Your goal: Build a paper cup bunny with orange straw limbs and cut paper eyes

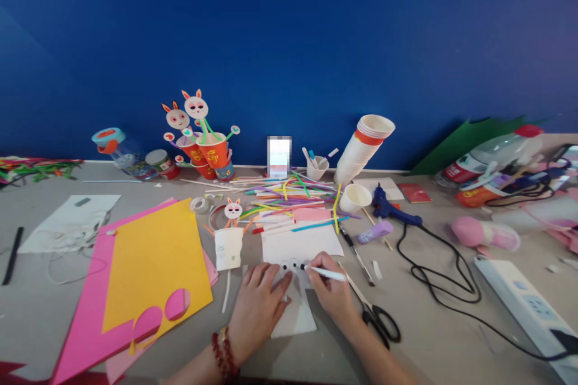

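My right hand [332, 292] is closed around a white marker [332, 273], its dark tip pointing left at small white pieces with black dots [289, 265]. My left hand [262, 295] lies with its fingers spread over a sheet of white paper [295, 316], its fingertips beside those pieces. Behind the hands is another white sheet [307, 245]. A white paper cup with a small rabbit face and orange arms [228, 249] stands just beyond my left hand. Black-handled scissors [377, 319] lie right of my right hand, near a black pen [359, 255].
Yellow [158, 264] and pink paper [85, 313] lie at left. Pipe cleaners [289, 192], red cups with rabbit heads [212, 150] and a leaning stack of cups [363, 147] are behind. A blue glue gun [392, 209] with its cord and a power strip [528, 304] are right.
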`<state>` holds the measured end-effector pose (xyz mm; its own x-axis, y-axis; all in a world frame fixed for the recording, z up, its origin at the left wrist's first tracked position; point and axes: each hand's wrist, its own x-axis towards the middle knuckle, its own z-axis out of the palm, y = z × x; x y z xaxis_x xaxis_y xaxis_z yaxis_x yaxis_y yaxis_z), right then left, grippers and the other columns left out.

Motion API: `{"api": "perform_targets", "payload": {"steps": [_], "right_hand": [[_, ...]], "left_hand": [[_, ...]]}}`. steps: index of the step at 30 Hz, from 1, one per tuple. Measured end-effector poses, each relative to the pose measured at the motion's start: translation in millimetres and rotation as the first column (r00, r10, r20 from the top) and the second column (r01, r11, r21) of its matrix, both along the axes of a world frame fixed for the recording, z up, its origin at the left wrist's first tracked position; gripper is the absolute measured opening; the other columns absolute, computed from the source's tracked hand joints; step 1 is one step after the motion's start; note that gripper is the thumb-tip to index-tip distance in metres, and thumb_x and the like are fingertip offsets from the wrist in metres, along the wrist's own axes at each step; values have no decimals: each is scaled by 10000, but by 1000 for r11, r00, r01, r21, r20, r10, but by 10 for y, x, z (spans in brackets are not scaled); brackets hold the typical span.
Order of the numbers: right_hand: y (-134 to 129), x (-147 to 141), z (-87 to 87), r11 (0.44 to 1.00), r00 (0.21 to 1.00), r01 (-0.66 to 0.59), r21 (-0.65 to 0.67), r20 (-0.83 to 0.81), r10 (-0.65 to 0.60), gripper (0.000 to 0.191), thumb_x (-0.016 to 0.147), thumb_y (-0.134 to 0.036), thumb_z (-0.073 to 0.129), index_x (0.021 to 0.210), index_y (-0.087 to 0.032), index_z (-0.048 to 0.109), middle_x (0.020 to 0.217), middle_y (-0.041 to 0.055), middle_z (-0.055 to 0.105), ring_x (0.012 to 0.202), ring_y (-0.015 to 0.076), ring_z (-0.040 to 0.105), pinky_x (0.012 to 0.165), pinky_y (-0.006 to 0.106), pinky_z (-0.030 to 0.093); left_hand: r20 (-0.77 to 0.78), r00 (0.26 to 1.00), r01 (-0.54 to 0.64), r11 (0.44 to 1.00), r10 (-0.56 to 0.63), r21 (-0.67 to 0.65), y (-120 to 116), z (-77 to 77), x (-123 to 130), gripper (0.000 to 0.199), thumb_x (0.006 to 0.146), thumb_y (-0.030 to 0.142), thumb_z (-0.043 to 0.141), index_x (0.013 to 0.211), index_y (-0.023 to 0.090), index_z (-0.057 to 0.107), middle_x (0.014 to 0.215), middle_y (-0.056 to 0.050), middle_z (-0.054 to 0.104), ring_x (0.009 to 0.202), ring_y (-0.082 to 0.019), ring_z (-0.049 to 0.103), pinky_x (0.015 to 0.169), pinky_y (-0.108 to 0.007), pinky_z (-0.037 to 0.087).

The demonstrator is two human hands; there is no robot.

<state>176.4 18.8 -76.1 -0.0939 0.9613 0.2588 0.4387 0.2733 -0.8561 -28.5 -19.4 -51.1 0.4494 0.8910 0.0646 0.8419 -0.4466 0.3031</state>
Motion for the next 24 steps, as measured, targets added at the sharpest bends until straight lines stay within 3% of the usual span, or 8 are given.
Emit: {"api": "perform_targets", "payload": {"steps": [24], "right_hand": [[1,3,18,1000,1000,-12,10,11,11,176,893,-217,509,717,-228,504,650,-15,542,608,168,505,570,268,369]], "left_hand": [[-3,1000,-8,1000,8,1,-6,-8,-3,463,946,288,587,1401,312,511,1324,-55,577,1217,-284,462,1026,-492,435]]}}
